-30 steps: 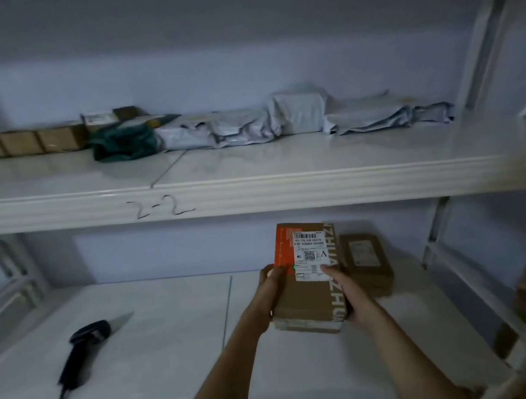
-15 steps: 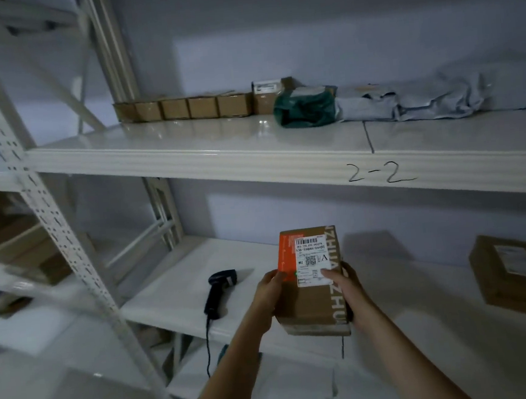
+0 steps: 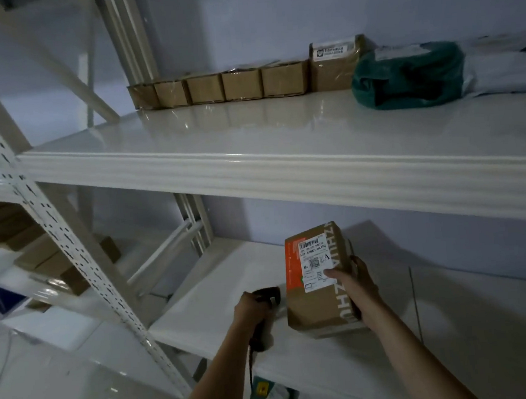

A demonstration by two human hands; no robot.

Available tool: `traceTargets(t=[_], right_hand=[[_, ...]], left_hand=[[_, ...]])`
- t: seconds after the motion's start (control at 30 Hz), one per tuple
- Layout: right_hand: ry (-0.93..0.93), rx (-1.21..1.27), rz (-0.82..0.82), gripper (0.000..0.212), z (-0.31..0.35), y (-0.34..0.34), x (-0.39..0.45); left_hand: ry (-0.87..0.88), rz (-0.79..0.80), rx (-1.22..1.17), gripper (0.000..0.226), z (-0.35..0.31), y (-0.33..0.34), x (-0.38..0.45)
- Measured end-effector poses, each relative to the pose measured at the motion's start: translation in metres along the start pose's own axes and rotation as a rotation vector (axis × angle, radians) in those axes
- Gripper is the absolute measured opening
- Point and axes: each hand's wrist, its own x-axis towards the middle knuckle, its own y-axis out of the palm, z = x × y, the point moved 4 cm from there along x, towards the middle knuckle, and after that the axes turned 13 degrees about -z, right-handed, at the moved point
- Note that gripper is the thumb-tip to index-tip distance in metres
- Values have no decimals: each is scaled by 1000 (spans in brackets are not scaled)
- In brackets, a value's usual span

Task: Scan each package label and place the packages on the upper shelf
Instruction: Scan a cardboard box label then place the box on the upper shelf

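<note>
A brown cardboard package (image 3: 320, 284) sits low and right of centre in the frame, held above the lower shelf (image 3: 201, 317), its white label (image 3: 314, 266) facing the camera. The right hand (image 3: 355, 286) grips its right side, thumb on the label's lower corner. Just left, the left hand (image 3: 253, 308) is curled around a black scanner (image 3: 266, 296). Likely best: slide the thumb off, aim at the barcode near the label's top. The upper shelf (image 3: 282, 141) spans the frame above.
</note>
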Motion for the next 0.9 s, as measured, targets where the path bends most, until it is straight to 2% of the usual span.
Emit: traceTargets(t=[0.1, 0.23, 0.33, 0.47, 0.53, 0.63, 0.8, 0.9], right_hand=[[16, -81, -24, 119, 1, 16, 17], [-3, -213, -93, 115, -1, 23, 26], [9, -189, -111, 116, 0, 26, 29], [28, -107, -170, 114, -3, 28, 21], [37, -53, -183, 115, -5, 30, 12], [59, -10, -260, 121, -9, 33, -7], [98, 26, -368, 115, -18, 43, -43], [63, 35, -410, 111, -22, 53, -63]], left_hand=[[-123, 73, 63, 61, 11, 4, 27], [-91, 269, 167, 49, 11, 24, 43], [-66, 311, 139, 45, 11, 33, 53], [-117, 413, -22, 47, 11, 39, 54], [-67, 413, -41, 47, 8, 35, 54], [49, 299, -76, 46, 8, 18, 62], [98, 284, -328, 14, 8, -22, 69], [101, 338, -456, 8, 7, -48, 67]])
